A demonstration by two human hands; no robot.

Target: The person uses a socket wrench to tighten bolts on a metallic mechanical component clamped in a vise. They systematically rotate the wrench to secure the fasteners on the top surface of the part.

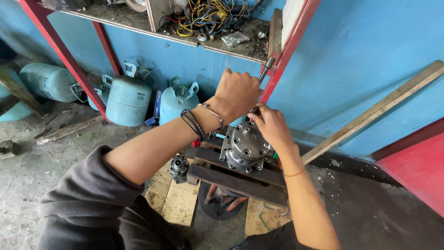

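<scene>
A round grey metal compressor body with a bolted end plate [246, 144] is seen resting on a dark wooden slatted stand [238, 178], which serves as the worktop above the concrete floor [370, 213]. The left hand [238, 92] is closed in a fist around the handle of a slim steel ratchet wrench [266, 67], whose shaft slants up toward a red steel shelf post [286, 51]. The right hand [270, 126] is laid against the upper rim of the compressor body, its fingers curled over the spot where the tool meets the plate; whether anything is pinched there cannot be told.

The step in hand is judged to be the turning of a bolt on the end plate. For the next move, the casting would need to be steadied while the handle is swung, with care that the socket is kept square on the bolt head.

Pale blue gas cylinders [127, 99] are stood along the blue wall [360, 55].
</scene>
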